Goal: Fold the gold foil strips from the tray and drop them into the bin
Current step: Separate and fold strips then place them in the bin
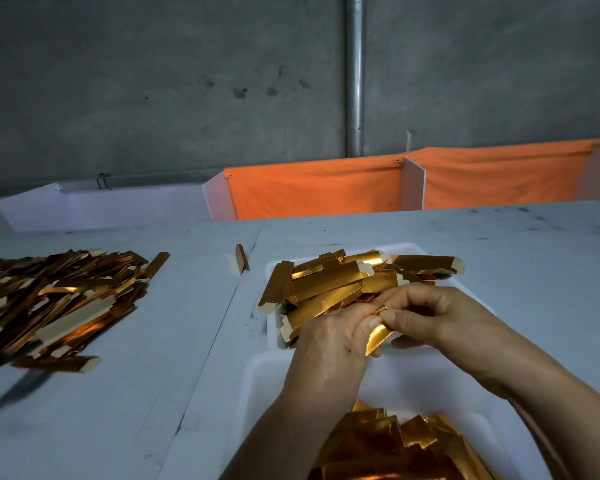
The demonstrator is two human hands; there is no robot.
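**Both hands on one gold strip, over the tray**

Both hands met above the white tray [257,382], working a single gold strip [378,336]. The left hand [329,344] had its fingers curled round the strip's near side, thumb pressed onto the foil. The right hand [430,317] came in from the other side, thumb and forefinger pinching the strip's top end, the remaining fingers curled beneath. The strip hung tilted between them, its lower end poking out below the thumbs; whether it was already creased, the hands hid too much to say.

Just behind the hands lay a loose heap [343,282] of gold strips, at the tray's far end, some of them overhanging its rim. At the tray's near end, under the wrists, sat a stack [395,445] of flat gold pieces, fanned out.

Out to the left, on the white table [153,341], sprawled a big pile [56,299] of gold strips, well apart from the tray. One stray strip [241,258] stood by itself near the tray's far left corner.

Beyond the table's far edge ran white bins [101,206], the right-hand ones lined with orange cloth [312,188], and a metal pipe [355,74] climbed the grey wall [153,81].
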